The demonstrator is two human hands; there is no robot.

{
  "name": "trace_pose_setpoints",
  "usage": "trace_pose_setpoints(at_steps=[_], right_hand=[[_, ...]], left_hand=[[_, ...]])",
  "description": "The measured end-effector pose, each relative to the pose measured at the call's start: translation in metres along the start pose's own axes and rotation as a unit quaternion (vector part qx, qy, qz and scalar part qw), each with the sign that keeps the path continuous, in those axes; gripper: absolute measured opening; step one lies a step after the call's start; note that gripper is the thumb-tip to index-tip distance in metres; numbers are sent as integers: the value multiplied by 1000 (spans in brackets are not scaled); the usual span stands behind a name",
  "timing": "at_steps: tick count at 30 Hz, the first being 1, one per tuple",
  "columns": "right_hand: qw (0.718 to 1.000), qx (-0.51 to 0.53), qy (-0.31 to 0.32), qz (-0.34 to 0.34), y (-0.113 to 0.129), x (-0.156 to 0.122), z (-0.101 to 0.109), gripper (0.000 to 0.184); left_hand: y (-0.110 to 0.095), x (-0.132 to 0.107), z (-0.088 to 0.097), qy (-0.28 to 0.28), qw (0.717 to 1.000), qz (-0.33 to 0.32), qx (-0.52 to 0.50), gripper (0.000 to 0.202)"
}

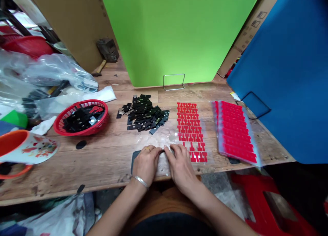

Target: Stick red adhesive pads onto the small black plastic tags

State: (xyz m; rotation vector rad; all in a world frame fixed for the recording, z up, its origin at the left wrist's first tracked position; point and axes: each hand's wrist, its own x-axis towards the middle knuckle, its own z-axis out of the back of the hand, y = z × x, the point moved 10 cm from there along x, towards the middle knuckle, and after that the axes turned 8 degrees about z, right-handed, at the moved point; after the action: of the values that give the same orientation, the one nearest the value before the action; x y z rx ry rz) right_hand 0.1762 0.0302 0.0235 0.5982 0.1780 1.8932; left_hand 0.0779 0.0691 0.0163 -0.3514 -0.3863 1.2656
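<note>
My left hand [146,163] and my right hand [180,164] meet at the table's front edge, fingers closed and fingertips nearly touching. A small dark piece [162,151] shows between their tips, mostly hidden by the fingers. Beyond them lies a loose heap of flat black pieces [146,113] with small pale spots. Beside my right hand is a clear sheet with rows of red T-shaped stickers [189,120]; gaps show in a row near its front. A dark flat pad [135,159] sticks out left of my left hand.
On the left stand a red basket [82,132] of black pieces and an orange-white mug [33,149], with plastic bags [46,70] behind. A stack of red sticker sheets [237,132] lies right. Green [179,34] and blue [289,79] boards with wire loops rise at the back.
</note>
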Motion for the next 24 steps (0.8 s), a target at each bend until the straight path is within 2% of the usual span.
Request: trace_pose_setpoints(at_steps=[3,5,9,12,15,17,21,24], right_hand=[[1000,-22,19,2,3,3,-8,49],[1000,-13,12,-2,3,5,-5,47],[995,86,-51,-25,-13,2,23,42],[979,161,-95,-84,-50,-6,48,28],[968,174,-98,-152,-84,-17,59,12],[968,176,-78,-161,-90,-21,56,8],[980,159,-39,-115,-70,-17,40,11],[986,128,-7,-103,-58,-12,24,11]], left_hand=[[-3,-3,-1,-16,1000,-17,12,26],[-3,-3,-1,-18,1000,-19,13,25],[4,0,1,-5,999,1,-37,23],[14,3,4,11,989,57,-133,20],[19,5,1,35,963,114,-243,19],[13,6,-5,61,941,126,-307,18],[-5,8,-27,125,880,137,-438,16],[-13,13,-43,148,833,165,-508,17]])
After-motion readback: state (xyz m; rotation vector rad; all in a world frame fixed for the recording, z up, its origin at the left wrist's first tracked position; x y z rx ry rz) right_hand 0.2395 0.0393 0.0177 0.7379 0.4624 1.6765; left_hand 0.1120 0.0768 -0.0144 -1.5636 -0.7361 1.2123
